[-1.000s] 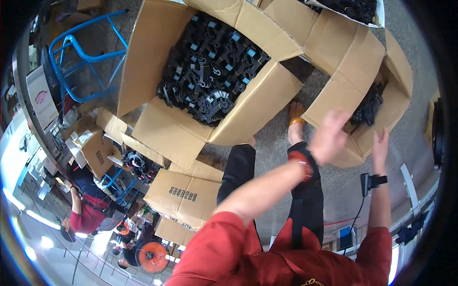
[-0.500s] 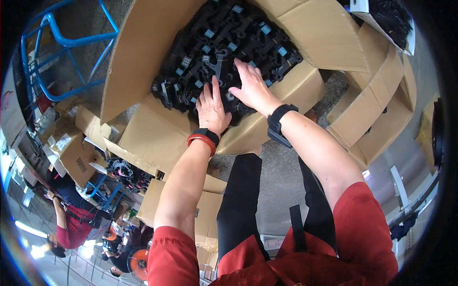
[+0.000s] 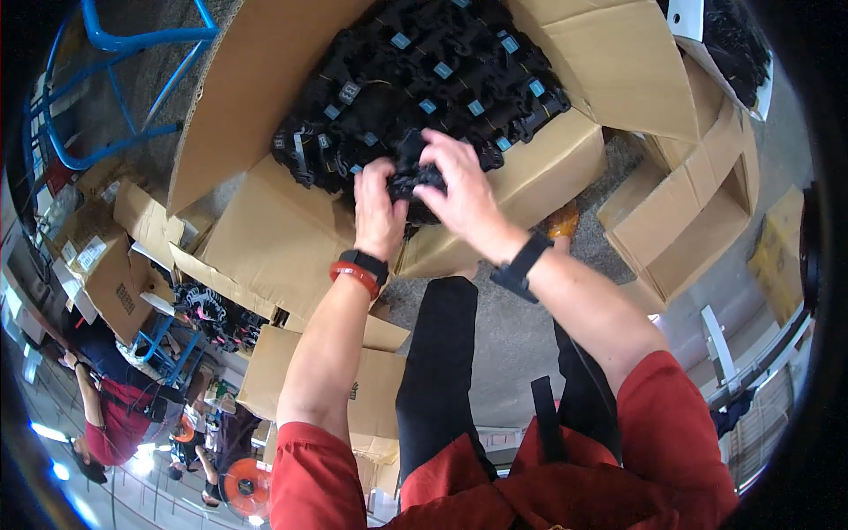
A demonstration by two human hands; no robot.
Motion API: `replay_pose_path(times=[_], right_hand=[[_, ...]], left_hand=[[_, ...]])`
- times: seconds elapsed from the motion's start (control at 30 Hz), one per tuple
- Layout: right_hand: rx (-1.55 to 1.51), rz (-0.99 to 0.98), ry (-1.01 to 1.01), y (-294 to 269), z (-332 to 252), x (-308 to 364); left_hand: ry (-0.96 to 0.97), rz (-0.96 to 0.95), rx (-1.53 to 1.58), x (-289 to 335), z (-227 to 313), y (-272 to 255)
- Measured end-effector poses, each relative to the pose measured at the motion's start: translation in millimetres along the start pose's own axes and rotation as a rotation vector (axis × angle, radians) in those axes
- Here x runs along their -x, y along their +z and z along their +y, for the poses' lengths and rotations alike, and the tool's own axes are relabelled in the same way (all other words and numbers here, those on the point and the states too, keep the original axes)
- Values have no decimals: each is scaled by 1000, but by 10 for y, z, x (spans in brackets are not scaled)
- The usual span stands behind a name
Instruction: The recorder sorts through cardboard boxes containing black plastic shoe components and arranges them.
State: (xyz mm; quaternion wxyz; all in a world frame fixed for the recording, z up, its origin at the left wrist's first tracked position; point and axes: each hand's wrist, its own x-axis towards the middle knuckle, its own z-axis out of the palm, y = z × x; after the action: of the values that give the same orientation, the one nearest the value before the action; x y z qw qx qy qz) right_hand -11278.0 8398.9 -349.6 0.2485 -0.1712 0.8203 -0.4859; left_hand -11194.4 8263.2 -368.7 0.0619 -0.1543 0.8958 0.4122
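Note:
A large open cardboard box (image 3: 276,234) in front of me is filled with black plastic pieces (image 3: 477,66) packed closely, many with small light-blue tags; their exact kind is hard to make out. At the near edge of the pile, my left hand (image 3: 378,210) closes its fingers on the left side of a black plastic piece (image 3: 410,157). My right hand (image 3: 463,187) grips the same piece from the right, its fingers bent over the top. The piece is partly hidden by both hands and sits low over the others.
Another open cardboard box (image 3: 680,212) stands on the right, below a white-edged container (image 3: 746,62) of black items. A blue metal frame (image 3: 132,40) stands at upper left. More cartons (image 3: 115,283) and a person in red (image 3: 124,424) are at lower left, near an orange round fan (image 3: 246,486).
Both hands have gone from spread over the pile to curled round a black plastic piece at its near side. My view has shifted slightly.

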Motion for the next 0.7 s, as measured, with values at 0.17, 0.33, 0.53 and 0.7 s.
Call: replay_pose_path(times=[0.17,0.33,0.53,0.7], right_hand=[[-182,-70,-22,-9,-177,374],[-964,6,645,-84,336,474],[-1051,-13,693,-219,545,399],[-420,-55,357,-360,572,8]], left_hand=[[8,114,-57,378,120,-72],[7,-5,-155,394,159,54],[92,-4,-350,267,185,31],[-34,-264,-164,138,-32,-71]])
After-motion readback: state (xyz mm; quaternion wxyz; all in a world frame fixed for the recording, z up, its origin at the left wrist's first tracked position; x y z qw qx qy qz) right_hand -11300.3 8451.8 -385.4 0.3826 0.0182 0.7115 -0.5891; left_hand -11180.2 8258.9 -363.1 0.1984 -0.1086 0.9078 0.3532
